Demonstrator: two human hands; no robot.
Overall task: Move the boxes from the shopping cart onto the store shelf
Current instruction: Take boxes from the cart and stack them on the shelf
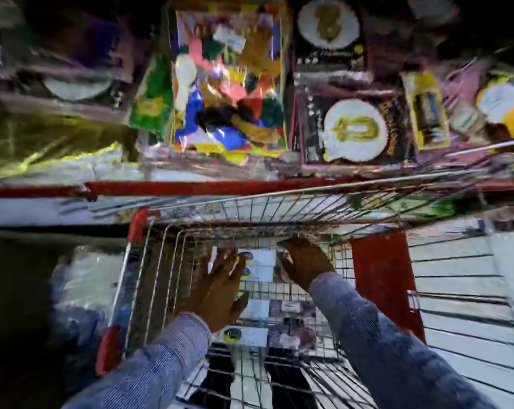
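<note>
The picture is blurred. Both hands reach down into a wire shopping cart (161,261) with red corner guards. A white box (261,265) with blue and yellow marks lies at the far end of the cart floor. My left hand (220,287), fingers spread, is at that box's left side. My right hand (304,262) curls around its right end. Whether the box is lifted or merely touched cannot be told. More white and purple boxes (282,323) lie nearer in the cart. The store shelf (190,187) with a red front strip runs beyond the cart.
On the shelf stand a colourful boxed toy (229,81), dark boxes with white plates pictured (353,131), and a yellow package (426,110). A red panel (379,278) sits on the cart's right side. Pale floor (471,320) lies to the right.
</note>
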